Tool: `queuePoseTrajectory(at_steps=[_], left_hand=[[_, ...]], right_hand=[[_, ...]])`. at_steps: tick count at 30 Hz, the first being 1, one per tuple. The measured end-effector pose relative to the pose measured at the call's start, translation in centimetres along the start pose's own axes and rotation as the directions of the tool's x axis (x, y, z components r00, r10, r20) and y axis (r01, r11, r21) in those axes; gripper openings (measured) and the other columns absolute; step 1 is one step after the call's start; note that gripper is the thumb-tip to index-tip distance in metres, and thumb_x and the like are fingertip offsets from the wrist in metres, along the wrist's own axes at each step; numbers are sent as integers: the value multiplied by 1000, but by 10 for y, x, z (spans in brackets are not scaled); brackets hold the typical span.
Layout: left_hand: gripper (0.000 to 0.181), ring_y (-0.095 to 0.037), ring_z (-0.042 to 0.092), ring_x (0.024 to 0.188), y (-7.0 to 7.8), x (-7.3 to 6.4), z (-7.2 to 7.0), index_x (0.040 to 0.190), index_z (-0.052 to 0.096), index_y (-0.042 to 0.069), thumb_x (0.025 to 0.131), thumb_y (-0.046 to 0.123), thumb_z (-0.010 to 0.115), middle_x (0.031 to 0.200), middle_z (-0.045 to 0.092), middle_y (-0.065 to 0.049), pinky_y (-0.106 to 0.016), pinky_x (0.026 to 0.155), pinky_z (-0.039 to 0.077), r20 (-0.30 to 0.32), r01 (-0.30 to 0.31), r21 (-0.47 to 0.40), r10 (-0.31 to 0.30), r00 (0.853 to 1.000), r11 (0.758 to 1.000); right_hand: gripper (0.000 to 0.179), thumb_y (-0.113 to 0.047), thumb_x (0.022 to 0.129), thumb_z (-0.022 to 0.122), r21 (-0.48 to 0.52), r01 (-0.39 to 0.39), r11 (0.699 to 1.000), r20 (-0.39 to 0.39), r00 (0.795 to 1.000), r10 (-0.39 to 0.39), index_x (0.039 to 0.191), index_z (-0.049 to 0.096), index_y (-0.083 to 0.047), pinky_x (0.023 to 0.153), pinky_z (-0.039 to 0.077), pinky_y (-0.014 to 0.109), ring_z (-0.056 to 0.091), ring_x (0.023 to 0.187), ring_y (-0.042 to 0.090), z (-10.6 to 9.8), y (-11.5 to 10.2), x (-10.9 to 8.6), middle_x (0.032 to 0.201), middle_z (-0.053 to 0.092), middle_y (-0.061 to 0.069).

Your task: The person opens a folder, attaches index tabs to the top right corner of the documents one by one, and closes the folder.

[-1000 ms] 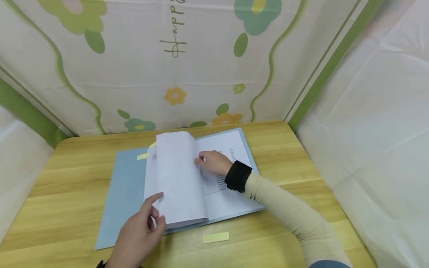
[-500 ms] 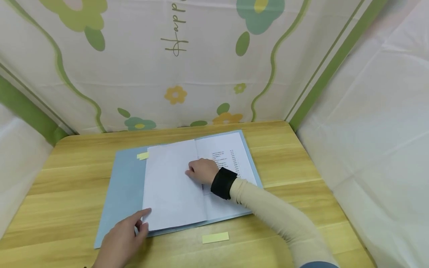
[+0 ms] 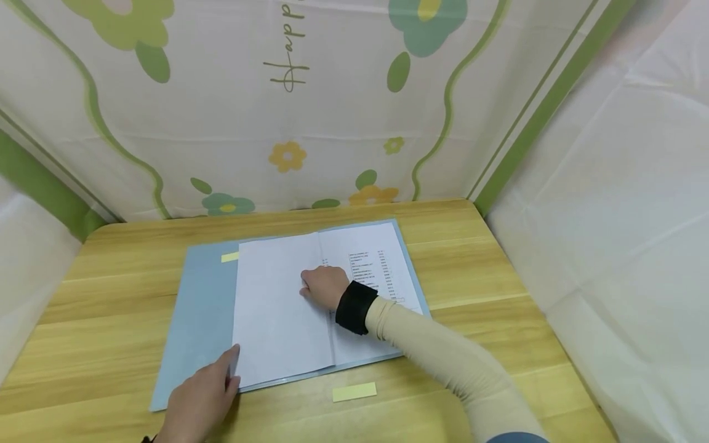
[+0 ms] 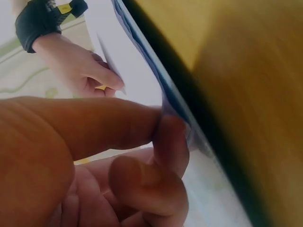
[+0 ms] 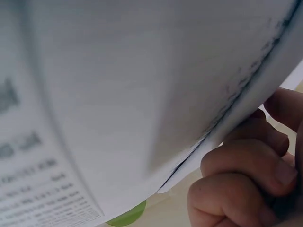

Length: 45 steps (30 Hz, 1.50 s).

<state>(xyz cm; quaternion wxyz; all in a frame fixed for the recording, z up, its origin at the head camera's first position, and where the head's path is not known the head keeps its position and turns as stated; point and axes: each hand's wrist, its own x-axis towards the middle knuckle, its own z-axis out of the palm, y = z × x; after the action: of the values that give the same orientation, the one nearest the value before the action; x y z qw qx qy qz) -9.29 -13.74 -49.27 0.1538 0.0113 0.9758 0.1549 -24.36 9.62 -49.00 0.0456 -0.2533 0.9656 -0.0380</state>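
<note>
Head view, blue folder [image 3: 202,307] on wooden table [image 3: 476,271]; floral cloth [image 3: 343,111] behind

Floral cloth [image 3: 343,117] behind wooden table [image 3: 460,264]

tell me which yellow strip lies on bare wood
The near strip, in front of the blue folder; the far strip lies by the left page, over the folder.

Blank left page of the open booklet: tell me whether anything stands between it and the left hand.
Nothing visible does: the left hand touches the blank left page near its lower left corner. The right hand is farther in, over the fold; the loose yellow sticky strip lies on the table.
</note>
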Motion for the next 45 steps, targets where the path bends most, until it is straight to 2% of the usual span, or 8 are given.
queuePoseTrajectory(at_steps=[6,17,25,30,34,36,40,45], left_hand=[[57,-45,67,104,-2,1,4,142,54,-4,92,15,74,114,71,-24,-57,74,56,-5,-10,30,10,1000,999],[56,-43,69,98,-2,0,0,140,57,-2,92,19,76,111,71,-24,-53,67,56,-17,-7,35,7,1000,999],[51,-32,70,88,3,-1,-7,136,60,-3,95,25,73,105,73,-19,-48,63,56,-16,3,27,-3,1000,1000],[44,-22,62,69,12,-7,-15,132,64,-1,96,24,71,78,67,-7,-36,53,47,-77,-49,-5,49,996,999],[40,-13,43,53,24,-10,-22,130,67,2,95,19,73,65,53,4,-28,47,31,-176,-149,-19,143,974,989],[39,-11,41,53,31,-10,-26,129,68,4,93,19,75,70,55,6,-26,46,30,-228,-198,-9,191,955,980],[39,-8,43,57,46,-8,-33,127,70,8,91,20,78,79,60,6,-24,49,33,-286,-261,10,252,924,965],[40,-9,55,70,67,-3,-35,124,72,10,88,23,82,90,67,2,-24,55,41,-303,-330,44,327,895,943]], right_hand=[[21,-35,102,64,15,-3,1000,12,1000,2,95,67,-15,56,42,24,55,66,10,-2,-2,-2,75,63,-4],[24,-36,103,62,36,-21,999,17,1000,21,91,66,-15,56,42,24,55,65,11,-7,1,-3,72,61,-4],[34,-38,103,61,255,-43,966,-24,998,51,77,57,-18,52,37,24,50,60,10,-13,14,-8,63,51,-5],[38,-36,103,61,376,-32,926,-55,997,57,71,54,-16,51,34,23,47,54,10,-22,27,-19,59,44,-6],[38,-36,103,61,430,-18,902,-52,998,44,71,56,-17,50,34,23,45,52,9,-31,39,-34,57,42,-7],[37,-36,103,61,453,-16,891,-46,998,42,71,57,-17,50,33,24,45,51,9,-34,44,-43,57,42,-7],[37,-35,103,62,489,-16,872,-37,999,38,71,58,-17,51,33,23,43,52,8,-40,53,-63,57,42,-8],[36,-34,102,63,518,-19,855,-7,1000,26,71,57,-17,51,32,22,42,51,8,-44,58,-92,57,40,-8]])
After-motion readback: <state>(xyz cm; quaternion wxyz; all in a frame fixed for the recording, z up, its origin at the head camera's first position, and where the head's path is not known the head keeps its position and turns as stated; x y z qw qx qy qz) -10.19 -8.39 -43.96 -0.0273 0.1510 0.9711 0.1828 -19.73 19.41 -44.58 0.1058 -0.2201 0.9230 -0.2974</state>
